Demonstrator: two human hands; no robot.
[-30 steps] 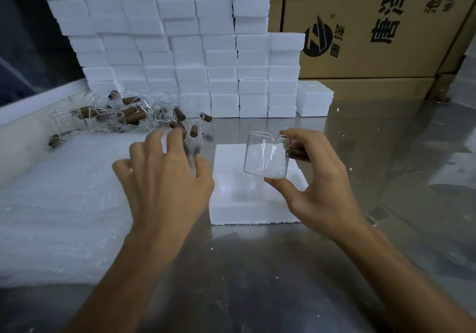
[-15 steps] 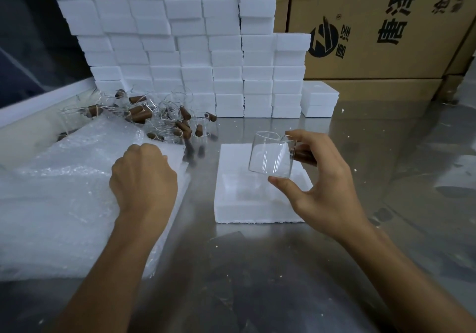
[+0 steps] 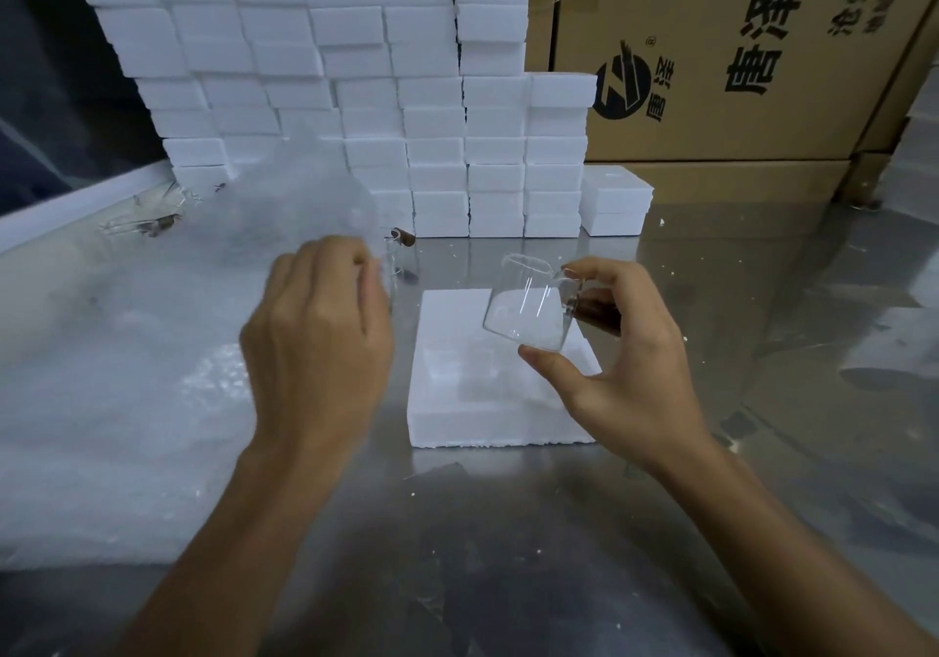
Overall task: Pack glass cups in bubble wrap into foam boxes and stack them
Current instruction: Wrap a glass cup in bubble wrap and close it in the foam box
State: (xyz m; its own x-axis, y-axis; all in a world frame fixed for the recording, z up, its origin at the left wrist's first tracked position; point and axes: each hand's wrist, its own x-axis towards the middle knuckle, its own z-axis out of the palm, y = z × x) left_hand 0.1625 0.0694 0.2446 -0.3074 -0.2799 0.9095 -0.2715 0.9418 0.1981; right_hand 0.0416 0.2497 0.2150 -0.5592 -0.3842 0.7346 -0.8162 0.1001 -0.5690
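Note:
My right hand [image 3: 630, 372] holds a clear glass cup [image 3: 528, 305] with a brown wooden handle, tilted, above the back right of an open white foam box [image 3: 457, 417] on the metal table. My left hand [image 3: 320, 341] grips a sheet of bubble wrap [image 3: 284, 209] and has it lifted off the bubble wrap pile [image 3: 101, 402] at the left. The raised sheet hides most of the loose glass cups [image 3: 152, 222] behind it.
A wall of stacked white foam boxes [image 3: 432, 112] fills the back. A short stack of two [image 3: 615, 201] stands to its right. Brown cardboard cartons [image 3: 737, 56] rise at the back right. Steel tabletop [image 3: 508, 555] lies in front.
My left hand closed on the top bubble wrap sheet and pulled it up and to the right. My right hand kept the cup over the foam box, tilting it slightly.

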